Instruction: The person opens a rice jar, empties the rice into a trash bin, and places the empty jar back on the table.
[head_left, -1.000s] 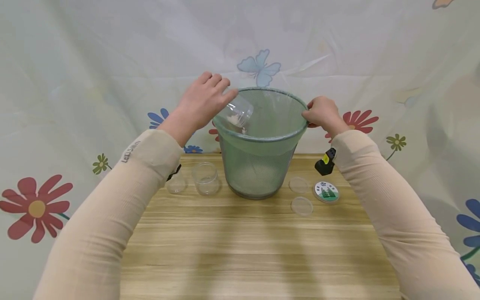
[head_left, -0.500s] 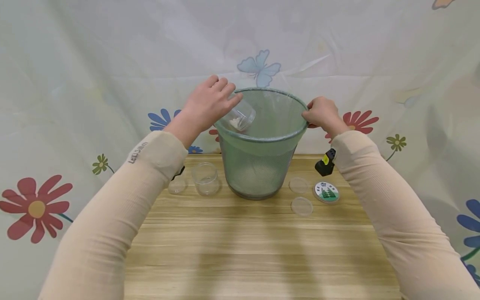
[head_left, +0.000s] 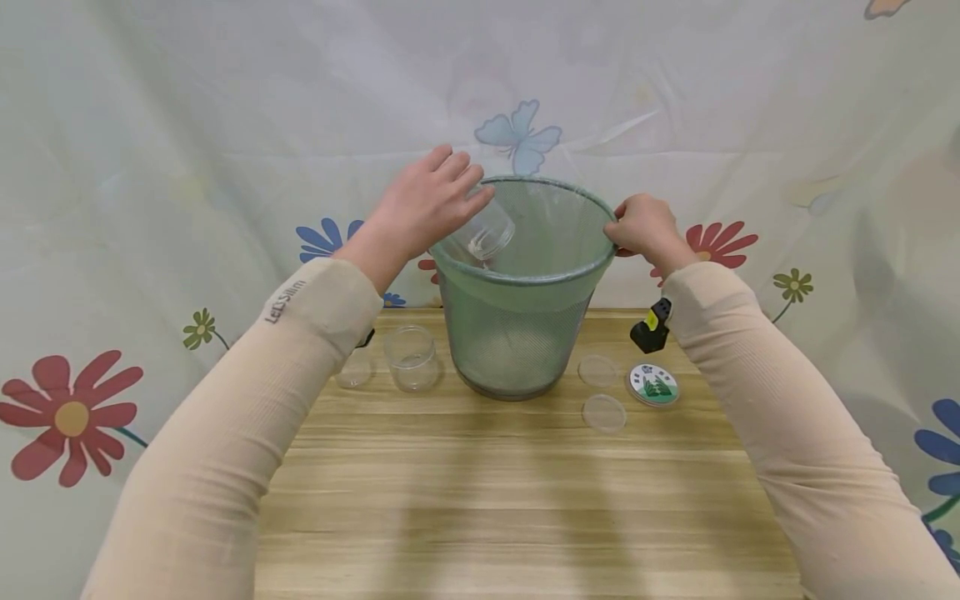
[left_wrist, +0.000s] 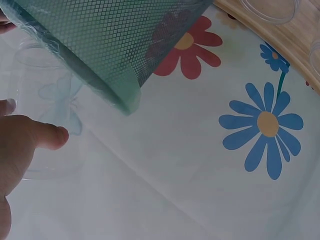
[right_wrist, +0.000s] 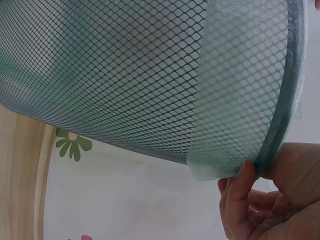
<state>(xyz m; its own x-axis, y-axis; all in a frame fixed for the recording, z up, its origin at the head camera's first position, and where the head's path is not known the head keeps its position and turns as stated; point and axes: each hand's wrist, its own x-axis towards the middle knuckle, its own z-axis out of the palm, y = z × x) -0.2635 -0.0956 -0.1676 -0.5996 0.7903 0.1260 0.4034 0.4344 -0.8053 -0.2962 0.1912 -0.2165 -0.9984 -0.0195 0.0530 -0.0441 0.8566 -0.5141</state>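
A mesh wastebasket (head_left: 517,333) lined with a thin green plastic bag stands at the back of the table. My left hand (head_left: 431,200) grips a clear plastic jar (head_left: 491,232), tipped with its mouth down over the basket's left rim. Some whitish bits (head_left: 477,247) show near the jar's mouth. In the left wrist view the thumb (left_wrist: 50,136) lies along the jar's clear wall. My right hand (head_left: 643,225) pinches the basket's right rim and the folded-over bag edge (right_wrist: 220,167) between thumb and fingers.
Left of the basket stand a clear open jar (head_left: 411,358) and another clear container (head_left: 354,371), partly behind the left sleeve. Two clear round lids (head_left: 603,412) and a lid with a green-and-white label (head_left: 653,384) lie to the right. A flowered curtain hangs behind.
My left hand has shifted a little to the right with the tipped jar, further over the basket. Fewer whitish bits show in the jar. The right hand keeps its place on the rim.
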